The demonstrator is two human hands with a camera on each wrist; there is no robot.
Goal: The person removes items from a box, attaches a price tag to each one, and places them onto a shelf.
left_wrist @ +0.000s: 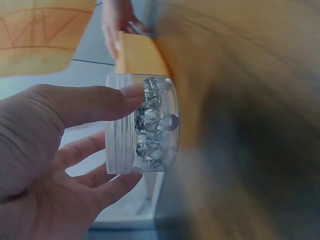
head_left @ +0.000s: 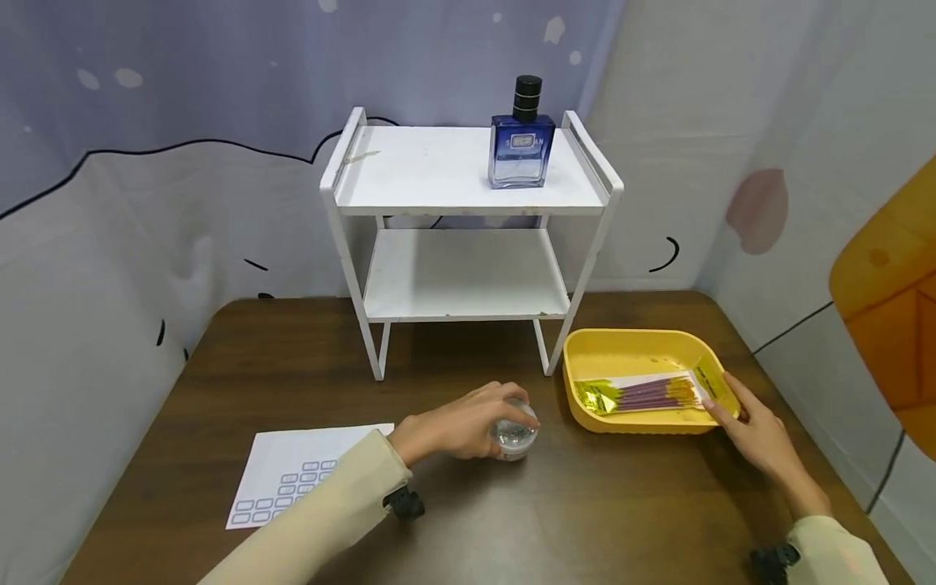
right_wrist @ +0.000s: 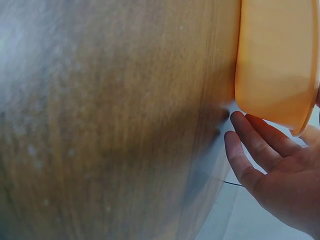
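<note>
My left hand (head_left: 471,422) grips a small round clear plastic jar (left_wrist: 155,125) from above, thumb on one side and fingers on the other. Inside the jar are several clear push pins (left_wrist: 150,120). The jar is over the middle front of the table; whether it touches the wood I cannot tell. On the right, my right hand (head_left: 760,435) holds the near right corner of a yellow plastic tray (head_left: 636,340), thumb over the rim and fingers outside along the wall (right_wrist: 275,65). In the tray lies a packet (head_left: 651,394) of slim purple sticks with yellowish ends.
A white two-tier shelf (head_left: 468,315) stands at the back of the brown table (head_left: 585,504). On its top tier, a blue perfume bottle (head_left: 522,150) with a black cap stands upright. A white sheet (head_left: 292,463) with printed boxes lies partly under the left forearm.
</note>
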